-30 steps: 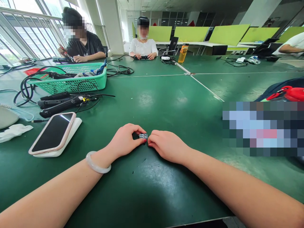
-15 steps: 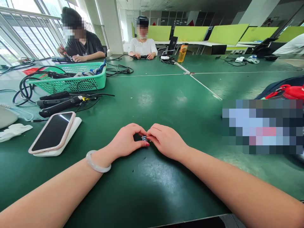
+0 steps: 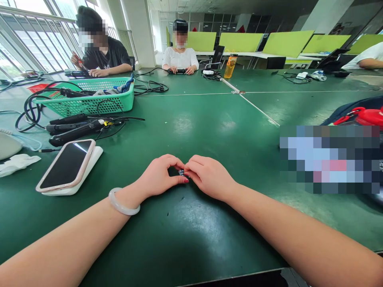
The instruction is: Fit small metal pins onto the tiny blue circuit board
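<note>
In the head view, my left hand and my right hand meet just above the green table. A small dark-and-white patterned thing is pinched between the thumb and fingers of my left hand; its kind is too small to make out. My right hand's fingers are pressed together at the right side of this thing and cover part of it. Around my left wrist sits a pale bangle.
At the left, a phone lies on a white box. Black tools with cables and a green basket are behind it. Two people sit across the table, near an orange bottle. A red item lies right.
My hands stay almost still around the small thing, which shifts very slightly. At the far left a co-worker's raised hand has moved a little; at the far right another person's forearm has come into view.
</note>
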A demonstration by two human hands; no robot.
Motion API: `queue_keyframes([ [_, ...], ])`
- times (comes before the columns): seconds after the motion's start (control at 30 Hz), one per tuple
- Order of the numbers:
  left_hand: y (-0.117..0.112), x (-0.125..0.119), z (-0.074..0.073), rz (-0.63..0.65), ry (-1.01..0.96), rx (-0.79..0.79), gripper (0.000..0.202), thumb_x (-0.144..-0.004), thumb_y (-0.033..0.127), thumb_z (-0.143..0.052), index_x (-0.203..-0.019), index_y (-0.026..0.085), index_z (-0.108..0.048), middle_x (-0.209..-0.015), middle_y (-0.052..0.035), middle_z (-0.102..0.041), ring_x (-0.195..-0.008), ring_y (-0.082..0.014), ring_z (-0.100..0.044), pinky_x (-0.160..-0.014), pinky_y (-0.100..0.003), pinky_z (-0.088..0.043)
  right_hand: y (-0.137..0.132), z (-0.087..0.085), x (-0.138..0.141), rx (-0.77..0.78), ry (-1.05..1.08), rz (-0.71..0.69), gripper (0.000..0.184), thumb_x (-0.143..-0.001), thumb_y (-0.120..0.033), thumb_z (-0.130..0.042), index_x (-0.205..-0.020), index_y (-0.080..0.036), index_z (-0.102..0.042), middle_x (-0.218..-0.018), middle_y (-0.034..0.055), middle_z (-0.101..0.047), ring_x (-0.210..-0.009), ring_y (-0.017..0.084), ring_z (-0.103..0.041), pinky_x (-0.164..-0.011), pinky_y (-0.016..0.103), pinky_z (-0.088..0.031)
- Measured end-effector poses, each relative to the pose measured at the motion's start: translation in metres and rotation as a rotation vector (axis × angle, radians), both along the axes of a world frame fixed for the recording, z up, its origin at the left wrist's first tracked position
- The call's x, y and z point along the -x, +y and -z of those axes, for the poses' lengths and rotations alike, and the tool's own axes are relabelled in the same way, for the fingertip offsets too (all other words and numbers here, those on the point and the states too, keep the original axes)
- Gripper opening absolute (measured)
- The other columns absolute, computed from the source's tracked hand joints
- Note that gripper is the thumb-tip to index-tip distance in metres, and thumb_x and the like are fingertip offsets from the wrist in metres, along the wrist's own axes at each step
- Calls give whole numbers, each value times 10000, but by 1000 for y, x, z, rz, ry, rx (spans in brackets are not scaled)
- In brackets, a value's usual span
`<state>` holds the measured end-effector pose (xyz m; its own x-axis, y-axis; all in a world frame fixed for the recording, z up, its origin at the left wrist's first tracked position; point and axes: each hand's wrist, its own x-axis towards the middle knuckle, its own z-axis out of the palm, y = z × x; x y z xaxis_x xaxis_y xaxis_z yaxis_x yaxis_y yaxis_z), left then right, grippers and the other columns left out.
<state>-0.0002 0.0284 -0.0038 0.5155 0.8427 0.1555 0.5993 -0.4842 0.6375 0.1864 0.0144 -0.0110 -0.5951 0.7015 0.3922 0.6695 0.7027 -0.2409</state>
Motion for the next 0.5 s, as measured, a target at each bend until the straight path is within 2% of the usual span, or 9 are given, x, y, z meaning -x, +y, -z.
queue_keyframes([
  [0.1,0,0,0,-6,0,-6,246,-689,408,-677,-840,216,-640,-873,-9,-661,-850,-183,-594,-806,-332,-466,0,-1,0,4,13,-13,180,-895,-208,-462,-827,-160,-621,-806,37,-592,-720,136,-524,-649,262,-383],
  [0.3,0,1,1,-27,4,-32,262,-682,419,-685,-855,226,-650,-906,-12,-663,-871,-189,-598,-817,-337,-465,0,-2,-4,178,196,55,84,-854,-188,-521,-821,-185,-598,-828,8,-581,-716,108,-521,-662,237,-392],
  [0.5,0,1,1,-7,4,-43,269,-684,415,-686,-869,221,-655,-920,-21,-668,-888,-193,-598,-826,-339,-468,2,0,-4,260,262,110,48,-796,-214,-589,-774,-193,-552,-782,-14,-549,-668,100,-477,-615,229,-361],
])
